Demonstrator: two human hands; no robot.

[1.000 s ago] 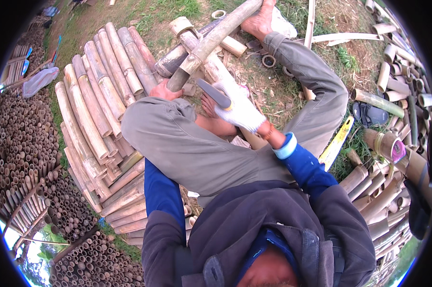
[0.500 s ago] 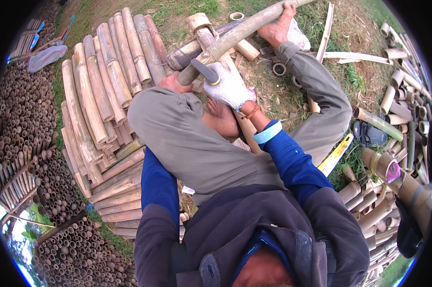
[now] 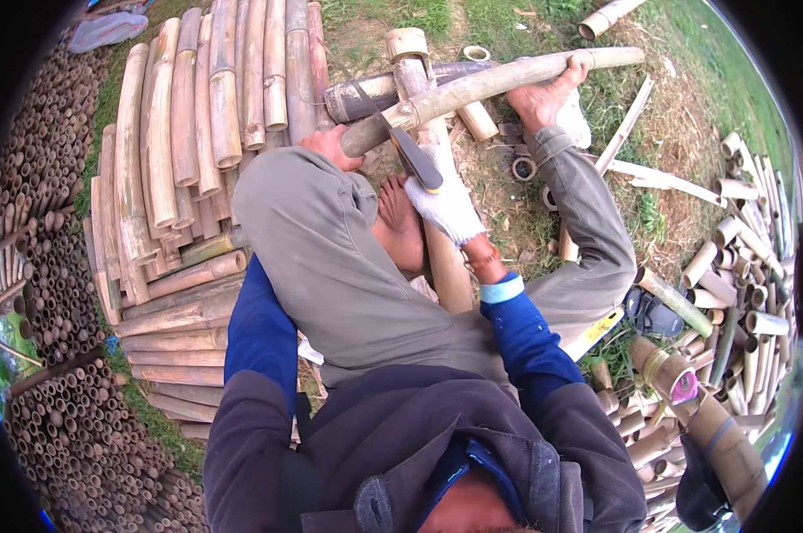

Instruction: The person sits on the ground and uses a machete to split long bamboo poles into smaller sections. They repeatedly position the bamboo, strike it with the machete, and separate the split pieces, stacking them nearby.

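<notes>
Head view showed the gloved right hand clenched around a knife, blade against the pole. Bare left hand gripped the pole's near end. Beyond, a foot pinned the pole.

Stacked bamboo poles block the left; open grass lies right of the held bamboo pole.

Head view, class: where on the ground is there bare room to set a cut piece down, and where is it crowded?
Bare grass lies beyond the long bamboo pole, upper right. Another patch lies between the split strips and the bent trouser leg. Crowded: the stacked poles on the left, and the short offcuts on the right.
</notes>
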